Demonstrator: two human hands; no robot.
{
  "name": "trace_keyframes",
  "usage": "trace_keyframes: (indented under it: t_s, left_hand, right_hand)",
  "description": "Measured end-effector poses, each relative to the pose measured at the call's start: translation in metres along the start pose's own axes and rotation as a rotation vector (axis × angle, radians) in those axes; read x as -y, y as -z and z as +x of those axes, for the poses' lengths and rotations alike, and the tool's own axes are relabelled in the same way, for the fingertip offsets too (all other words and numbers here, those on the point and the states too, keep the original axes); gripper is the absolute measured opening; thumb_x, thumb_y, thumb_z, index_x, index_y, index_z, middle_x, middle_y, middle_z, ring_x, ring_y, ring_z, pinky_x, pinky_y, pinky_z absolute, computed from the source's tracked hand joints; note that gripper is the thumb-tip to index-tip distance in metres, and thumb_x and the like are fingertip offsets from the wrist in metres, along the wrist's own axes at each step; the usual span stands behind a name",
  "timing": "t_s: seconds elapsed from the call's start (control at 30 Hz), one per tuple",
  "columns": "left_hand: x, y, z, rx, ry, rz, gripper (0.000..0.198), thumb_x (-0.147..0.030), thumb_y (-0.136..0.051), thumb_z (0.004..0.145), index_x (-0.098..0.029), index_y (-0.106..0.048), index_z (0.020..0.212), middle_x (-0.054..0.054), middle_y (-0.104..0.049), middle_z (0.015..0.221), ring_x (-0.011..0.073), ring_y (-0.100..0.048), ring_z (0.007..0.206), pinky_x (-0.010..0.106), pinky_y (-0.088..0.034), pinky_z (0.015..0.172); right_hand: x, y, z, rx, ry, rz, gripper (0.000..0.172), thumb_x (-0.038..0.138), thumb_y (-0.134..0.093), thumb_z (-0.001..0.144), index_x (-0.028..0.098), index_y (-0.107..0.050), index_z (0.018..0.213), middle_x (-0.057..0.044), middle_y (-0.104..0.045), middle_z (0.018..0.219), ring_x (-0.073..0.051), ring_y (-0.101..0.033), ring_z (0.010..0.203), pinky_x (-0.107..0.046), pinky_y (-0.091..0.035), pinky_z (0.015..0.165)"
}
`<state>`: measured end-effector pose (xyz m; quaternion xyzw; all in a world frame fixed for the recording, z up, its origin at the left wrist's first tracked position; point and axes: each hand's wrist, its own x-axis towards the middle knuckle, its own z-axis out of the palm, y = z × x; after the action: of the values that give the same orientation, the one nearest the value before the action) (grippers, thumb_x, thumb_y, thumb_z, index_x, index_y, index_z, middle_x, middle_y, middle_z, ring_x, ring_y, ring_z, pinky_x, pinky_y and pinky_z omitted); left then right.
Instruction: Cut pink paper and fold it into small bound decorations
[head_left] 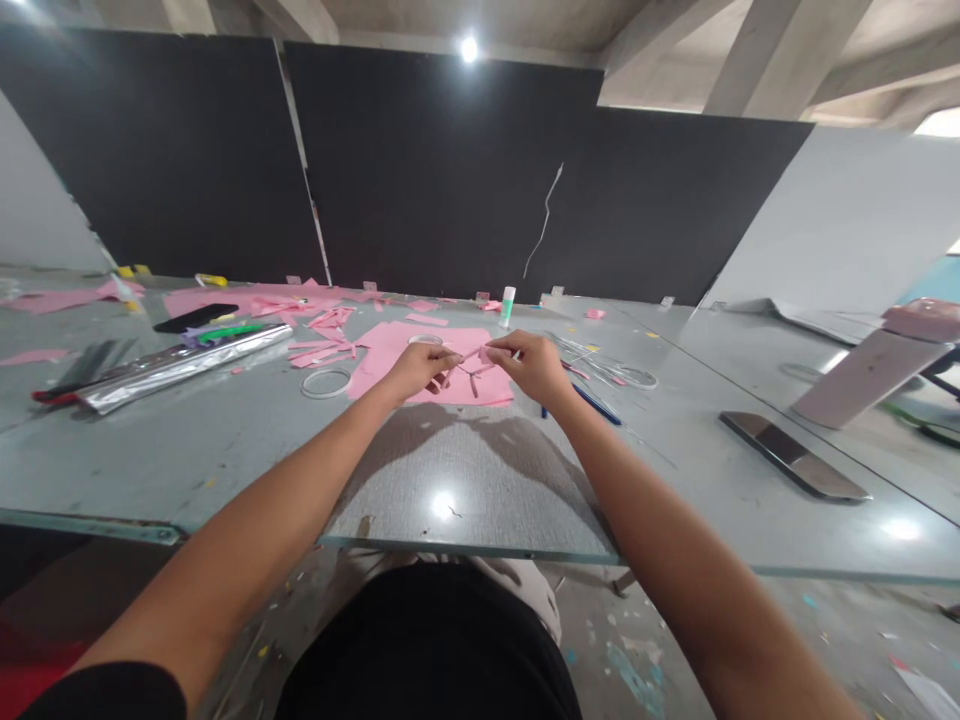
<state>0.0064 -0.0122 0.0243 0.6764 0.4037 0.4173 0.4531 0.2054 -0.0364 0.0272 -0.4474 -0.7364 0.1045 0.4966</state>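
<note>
My left hand (421, 368) and my right hand (531, 364) are close together above a pink paper sheet (390, 352) on the glass table (465, 480). Both pinch a small pink paper piece (474, 356) stretched between their fingertips, with thin pink strips hanging under it. A clear tape ring (327, 383) lies left of my left hand, and a second small ring (425, 340) rests on the pink sheet behind it. A blue pen (596, 404) lies just right of my right hand.
Pink paper scraps (319, 340) litter the far left. A silver foil roll (180, 366), a black phone (195, 318), a white glue stick (508, 305), a dark phone (793, 455) at right, and black panels (450, 170) behind the table.
</note>
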Motion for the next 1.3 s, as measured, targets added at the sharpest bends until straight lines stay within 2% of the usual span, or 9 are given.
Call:
trace_keyframes:
  t_s: [0.1,0.2,0.33,0.47,0.73,0.93,1.07,1.13,1.3]
  left_hand:
    - [0.004,-0.001,0.001,0.031,-0.003,-0.017,0.02,-0.03,-0.072,0.071,-0.012,-0.068,0.076,0.0,-0.053,0.054,0.0099,-0.053,0.044,0.021,-0.039,0.04]
    - [0.006,-0.003,0.003,0.003,0.01,-0.037,0.019,-0.03,-0.072,0.071,-0.012,-0.068,0.078,0.001,-0.055,0.059,0.0094,-0.054,0.044,0.02,-0.04,0.039]
    - [0.008,-0.004,0.004,-0.025,0.007,-0.059,0.019,-0.03,-0.071,0.071,-0.012,-0.068,0.078,0.001,-0.056,0.062,0.0089,-0.053,0.045,0.021,-0.043,0.041]
    - [0.011,-0.004,0.004,0.003,-0.048,-0.006,0.019,-0.029,-0.069,0.073,-0.013,-0.069,0.083,0.001,-0.057,0.06,0.0096,-0.054,0.045,0.022,-0.043,0.042]
    - [0.017,-0.005,0.007,0.013,-0.127,0.105,0.02,-0.03,-0.065,0.076,-0.011,-0.068,0.083,-0.002,-0.053,0.05,0.0066,-0.048,0.041,0.019,-0.037,0.041]
    - [0.016,-0.006,0.006,0.058,-0.194,0.152,0.028,-0.037,-0.066,0.074,-0.012,-0.069,0.087,-0.003,-0.053,0.05,0.0073,-0.049,0.043,0.019,-0.038,0.043]
    - [0.016,-0.006,0.006,0.064,-0.203,0.164,0.033,-0.041,-0.066,0.074,-0.012,-0.069,0.089,-0.003,-0.053,0.049,0.0078,-0.049,0.043,0.019,-0.037,0.043]
    - [0.016,-0.007,0.005,0.057,-0.193,0.165,0.033,-0.041,-0.066,0.074,-0.012,-0.069,0.087,-0.003,-0.053,0.048,0.0079,-0.049,0.043,0.02,-0.037,0.042]
    - [0.015,-0.009,0.003,0.015,-0.167,0.161,0.032,-0.041,-0.067,0.073,-0.011,-0.069,0.083,-0.002,-0.053,0.048,0.008,-0.048,0.042,0.02,-0.036,0.043]
  right_hand:
    - [-0.001,0.0,0.0,-0.02,-0.047,0.069,0.02,0.034,-0.059,0.076,0.02,-0.073,0.078,-0.005,-0.068,0.078,-0.017,-0.056,0.072,-0.031,-0.04,0.069]
    - [-0.005,-0.005,-0.001,0.024,-0.115,0.09,0.019,0.035,-0.059,0.074,0.02,-0.072,0.071,-0.004,-0.069,0.074,-0.018,-0.057,0.07,-0.031,-0.04,0.067]
    - [-0.003,-0.01,-0.002,0.033,-0.107,-0.029,0.018,0.031,-0.058,0.074,0.02,-0.071,0.071,-0.003,-0.068,0.071,-0.016,-0.054,0.064,-0.029,-0.037,0.063]
    - [0.003,-0.004,-0.002,0.054,-0.109,-0.159,0.018,0.026,-0.054,0.077,0.018,-0.069,0.07,-0.003,-0.063,0.062,-0.014,-0.052,0.059,-0.027,-0.034,0.058]
    - [0.001,0.007,0.001,0.112,-0.027,-0.321,0.018,0.02,-0.053,0.077,0.017,-0.071,0.078,-0.004,-0.067,0.068,-0.014,-0.057,0.064,-0.026,-0.037,0.064]
    - [-0.002,-0.008,-0.002,0.225,-0.099,-0.028,0.022,0.029,-0.055,0.076,0.014,-0.071,0.072,0.002,-0.058,0.057,-0.01,-0.048,0.056,-0.022,-0.035,0.055]
    - [-0.006,-0.022,-0.006,0.172,-0.191,0.126,0.025,0.034,-0.058,0.073,0.013,-0.07,0.069,0.005,-0.047,0.048,-0.007,-0.04,0.049,-0.021,-0.031,0.049]
    - [-0.008,-0.028,-0.008,0.149,-0.265,0.211,0.027,0.038,-0.061,0.072,0.013,-0.07,0.069,0.005,-0.045,0.046,-0.007,-0.041,0.047,-0.021,-0.034,0.047]
    - [-0.013,-0.032,-0.01,0.216,-0.435,0.408,0.035,0.047,-0.069,0.067,0.014,-0.063,0.057,0.003,-0.048,0.045,-0.009,-0.048,0.042,-0.023,-0.046,0.043]
